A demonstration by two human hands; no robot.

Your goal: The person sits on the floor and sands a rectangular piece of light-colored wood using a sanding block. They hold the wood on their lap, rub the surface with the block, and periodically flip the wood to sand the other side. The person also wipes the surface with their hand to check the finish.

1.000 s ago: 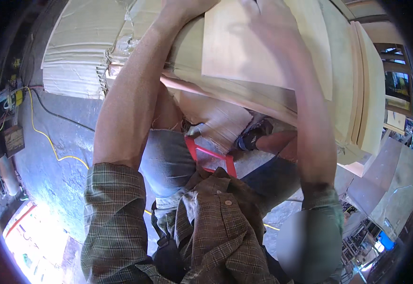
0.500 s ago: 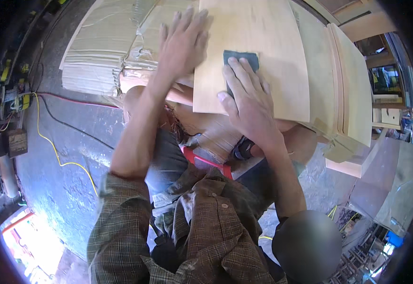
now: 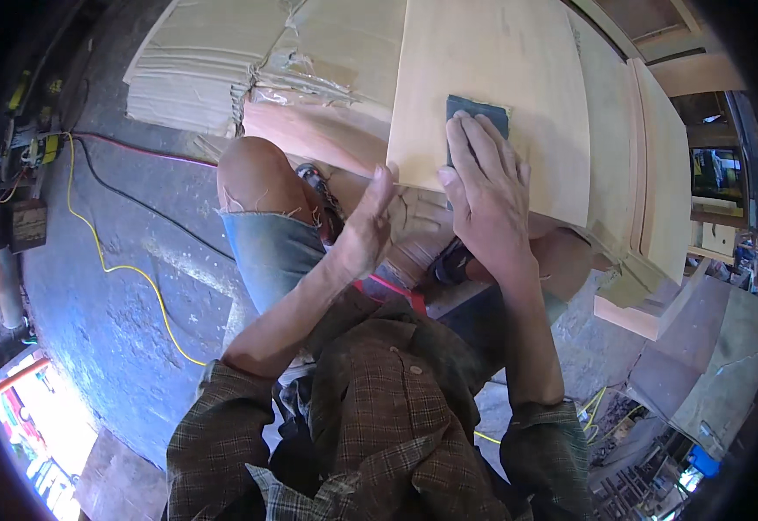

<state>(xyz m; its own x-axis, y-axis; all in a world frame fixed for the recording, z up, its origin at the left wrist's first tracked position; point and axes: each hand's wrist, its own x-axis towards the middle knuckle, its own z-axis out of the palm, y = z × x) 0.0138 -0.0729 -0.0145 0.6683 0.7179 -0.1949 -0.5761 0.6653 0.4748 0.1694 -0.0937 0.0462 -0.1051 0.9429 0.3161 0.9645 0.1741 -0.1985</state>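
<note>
My right hand [image 3: 493,187] presses a dark sheet of sandpaper [image 3: 461,108] onto a pale, smooth wooden board [image 3: 492,52]. Its fingers lie along the sheet, whose far end shows beyond the fingertips; a thin light edge runs along that end, and the rest is hidden under the palm. By the board's near left corner is my left hand [image 3: 374,227], holding nothing. Its thumb points up beside the edge, while the fingers stretch out just below the board's near edge, palm turned up.
Folded cardboard [image 3: 192,95] lies on the stack to the left of the board. More boards [image 3: 656,165] lean at the right. My knees are under the near edge. A yellow cord [image 3: 123,268] and a dark cable cross the floor at left.
My left hand has come down from above the board's left side to its near edge. The board appears further right in view, with my right hand still on the sandpaper.
</note>
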